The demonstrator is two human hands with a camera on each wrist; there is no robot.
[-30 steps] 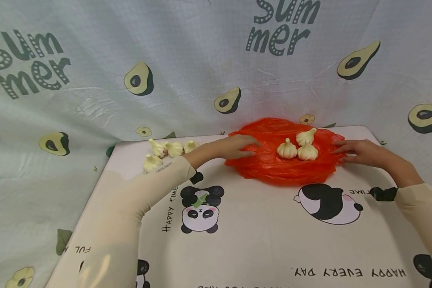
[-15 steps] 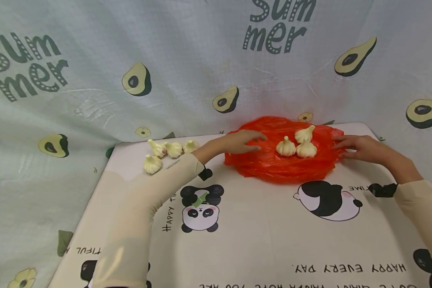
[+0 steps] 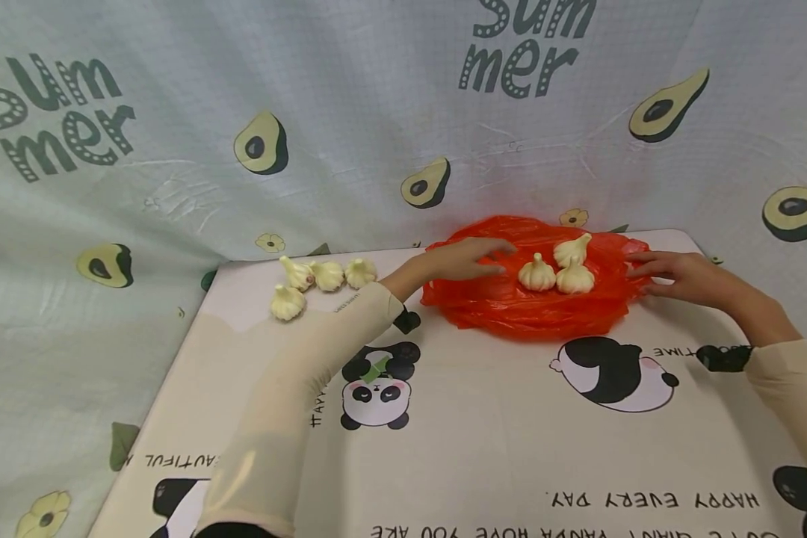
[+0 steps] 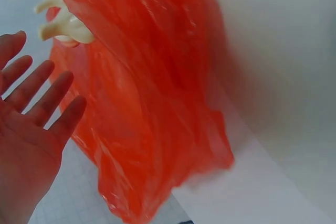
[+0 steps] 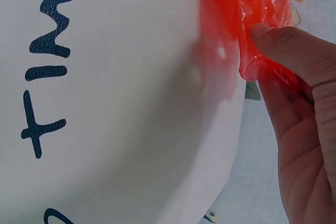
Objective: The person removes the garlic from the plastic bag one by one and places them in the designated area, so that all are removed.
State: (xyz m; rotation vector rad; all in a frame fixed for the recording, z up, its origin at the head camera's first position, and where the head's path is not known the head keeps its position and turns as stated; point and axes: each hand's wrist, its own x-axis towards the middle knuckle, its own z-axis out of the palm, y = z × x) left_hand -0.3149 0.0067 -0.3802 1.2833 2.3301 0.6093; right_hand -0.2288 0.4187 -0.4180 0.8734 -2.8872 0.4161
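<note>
A crumpled red plastic bag (image 3: 484, 310) lies at the far side of the table, with three garlic bulbs (image 3: 536, 274) grouped on it. Over the bag's left part reaches my left hand (image 3: 467, 258), its fingers extended toward the bulbs and holding nothing. The left wrist view has that palm (image 4: 29, 135) beside the red film (image 4: 152, 72), apart from the pale bulbs (image 4: 71, 27). At the bag's right edge, my right hand (image 3: 689, 277) pinches the plastic. Close up in the right wrist view, thumb and fingers (image 5: 291, 51) grip a fold of it.
Several more garlic bulbs (image 3: 288, 302) sit on the table's far left corner, left of my left forearm. The table (image 3: 471, 448) wears a panda-print cover. A hanging curtain (image 3: 350, 97) with avocado prints rises directly behind the bag.
My left hand has moved right over the bag, closer to the three bulbs. My right hand stays at the bag's right edge, and the bulbs keep their places.
</note>
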